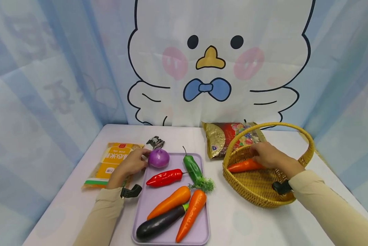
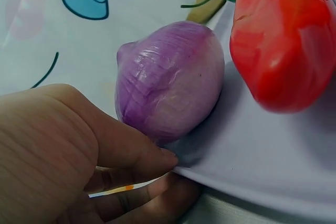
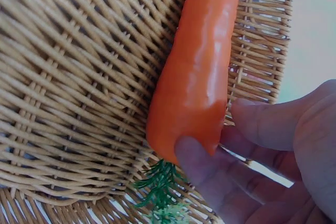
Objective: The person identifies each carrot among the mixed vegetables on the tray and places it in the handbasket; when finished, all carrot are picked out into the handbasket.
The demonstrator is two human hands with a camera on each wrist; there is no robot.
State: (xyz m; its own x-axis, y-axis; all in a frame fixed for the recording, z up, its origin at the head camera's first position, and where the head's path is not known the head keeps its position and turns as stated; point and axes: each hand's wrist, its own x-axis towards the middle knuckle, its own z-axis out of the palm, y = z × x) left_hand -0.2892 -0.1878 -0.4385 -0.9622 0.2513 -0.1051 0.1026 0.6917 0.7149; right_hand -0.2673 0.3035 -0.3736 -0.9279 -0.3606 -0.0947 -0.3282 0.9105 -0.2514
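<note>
At the far left corner of a lilac tray (image 1: 180, 167), my left hand (image 1: 133, 161) pinches the rim, thumb above and fingers beneath. Right beside the thumb sits a purple onion (image 2: 170, 80). A red chili pepper (image 1: 164, 178), a green chili pepper (image 1: 193, 168), two carrots, one at the right side (image 1: 191, 215) and one further left (image 1: 170, 202), and an eggplant (image 1: 160, 223) lie on the tray. Inside the wicker basket (image 1: 254, 189), my right hand (image 1: 268, 155) holds another carrot (image 3: 197, 72) around its leafy end; some fingertips are hidden behind it.
A yellow food packet (image 1: 114, 160) lies left of the tray, and a small black packet (image 1: 155, 141) behind it. Behind the basket is a gold and red bag (image 1: 222, 138). The basket's tall handle (image 1: 276, 123) arches over the right hand. A printed curtain (image 1: 211, 102) hangs behind the table.
</note>
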